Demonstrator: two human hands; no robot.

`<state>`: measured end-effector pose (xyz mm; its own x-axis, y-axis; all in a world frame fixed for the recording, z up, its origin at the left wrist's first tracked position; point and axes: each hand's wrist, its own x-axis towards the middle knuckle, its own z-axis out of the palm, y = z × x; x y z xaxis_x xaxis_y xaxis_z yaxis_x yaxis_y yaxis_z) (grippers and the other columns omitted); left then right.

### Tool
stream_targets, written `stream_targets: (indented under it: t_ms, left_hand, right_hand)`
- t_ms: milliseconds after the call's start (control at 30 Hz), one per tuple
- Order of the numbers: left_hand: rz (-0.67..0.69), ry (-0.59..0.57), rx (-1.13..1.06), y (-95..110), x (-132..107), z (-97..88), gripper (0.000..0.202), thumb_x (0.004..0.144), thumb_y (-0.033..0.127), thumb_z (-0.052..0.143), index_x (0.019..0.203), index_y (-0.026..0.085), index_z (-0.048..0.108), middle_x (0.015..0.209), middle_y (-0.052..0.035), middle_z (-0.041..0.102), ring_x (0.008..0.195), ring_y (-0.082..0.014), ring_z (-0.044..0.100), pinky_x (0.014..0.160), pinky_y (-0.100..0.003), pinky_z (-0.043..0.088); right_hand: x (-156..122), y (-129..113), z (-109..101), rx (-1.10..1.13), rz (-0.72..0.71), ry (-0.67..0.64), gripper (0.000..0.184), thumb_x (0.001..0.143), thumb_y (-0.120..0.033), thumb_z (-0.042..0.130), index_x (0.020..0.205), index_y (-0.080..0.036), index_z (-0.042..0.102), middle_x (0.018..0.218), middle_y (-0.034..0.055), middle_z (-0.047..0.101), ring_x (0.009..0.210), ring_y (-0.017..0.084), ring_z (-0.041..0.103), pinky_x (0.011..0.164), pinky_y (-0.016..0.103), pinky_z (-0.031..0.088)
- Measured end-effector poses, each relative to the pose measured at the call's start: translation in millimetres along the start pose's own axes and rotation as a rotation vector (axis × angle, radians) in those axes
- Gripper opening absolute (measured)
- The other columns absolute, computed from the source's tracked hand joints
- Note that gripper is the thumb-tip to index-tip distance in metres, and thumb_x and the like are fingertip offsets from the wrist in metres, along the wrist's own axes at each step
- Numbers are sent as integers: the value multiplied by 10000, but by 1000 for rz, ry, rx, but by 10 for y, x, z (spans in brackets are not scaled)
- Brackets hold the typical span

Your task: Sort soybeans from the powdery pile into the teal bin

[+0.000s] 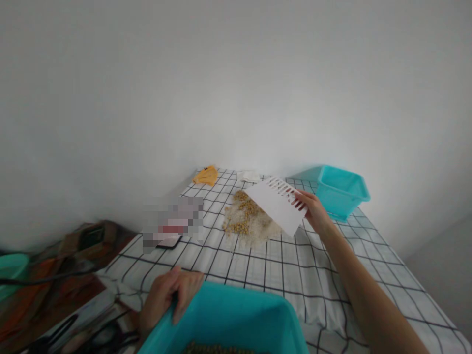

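scraper (276,204) looks light and stiff; right hand (313,209) grips its slotted edge, left hand (171,295) grips tub (236,314) rim.

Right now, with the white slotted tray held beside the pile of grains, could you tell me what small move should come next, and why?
Probably lower the white slotted tray until its near edge touches the checked cloth beside the grain pile. The right hand holds it tilted at the pile's right edge, while the left hand grips the rim of the near teal basin.

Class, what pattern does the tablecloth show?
White tablecloth with a black grid of squares, clearest in the head view.
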<state>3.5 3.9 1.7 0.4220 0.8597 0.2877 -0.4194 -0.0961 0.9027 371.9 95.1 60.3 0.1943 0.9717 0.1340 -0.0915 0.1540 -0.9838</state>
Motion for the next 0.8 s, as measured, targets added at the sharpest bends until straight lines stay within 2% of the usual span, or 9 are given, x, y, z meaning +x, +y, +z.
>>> stream_targets:
  t_ms: [100, 200, 333, 500, 567, 667, 800]
  left_hand:
    - [-12, 17, -10, 16, -6, 20, 707, 992, 493, 384, 368, 201, 543, 363, -17, 419, 443, -134, 407, 568, -320, 366]
    - [-9, 14, -8, 35, -9, 41, 695, 988, 487, 399, 372, 204, 548, 364, -15, 426, 443, -133, 416, 571, -322, 365]
    - [-11, 11, 13, 52, -3, 50, 685, 982, 499, 408, 376, 206, 540, 358, -14, 428, 434, -133, 418, 564, -323, 364]
    - [-6, 36, 14, 40, 2, 59, 712, 991, 489, 390, 349, 210, 520, 354, -19, 430, 422, -134, 413, 564, -330, 370]
    - [1, 39, 6, 31, 4, 60, 710, 990, 482, 395, 348, 211, 532, 350, -18, 422, 420, -133, 410, 559, -330, 364]
    - [5, 29, -3, 26, 9, 53, 701, 980, 497, 411, 357, 212, 560, 349, -15, 417, 417, -129, 405, 555, -332, 354]
    - [-3, 24, 5, 36, 14, 51, 695, 975, 508, 419, 364, 210, 564, 348, -16, 424, 416, -129, 413, 560, -335, 351]
  right_hand:
    - [39, 14, -73, 74, -22, 73, 310, 687, -388, 734, 903, -166, 719, 769, 38, 719, 609, 151, 587, 538, 253, 426]
    - [46, -1, -101, 117, -59, 63, 313, 674, -346, 726, 946, -193, 699, 896, 39, 736, 712, 173, 618, 584, 262, 460]
    - [60, 12, -112, 90, -83, 85, 336, 643, -321, 715, 952, -196, 673, 890, 50, 734, 725, 199, 626, 581, 287, 469]
    - [111, 95, -167, 10, -178, 309, 300, 627, -355, 712, 876, -194, 663, 827, 53, 721, 726, 213, 631, 638, 320, 481]
    - [131, 122, -192, -42, -211, 357, 296, 637, -379, 712, 862, -192, 673, 813, 53, 718, 719, 214, 627, 652, 326, 478]
    - [152, 151, -219, -167, -243, 342, 276, 670, -398, 694, 846, -186, 692, 742, 39, 695, 672, 201, 593, 637, 319, 456]
    - [171, 186, -242, -340, -293, 253, 266, 714, -401, 661, 862, -186, 711, 670, 13, 661, 624, 182, 547, 614, 304, 431]
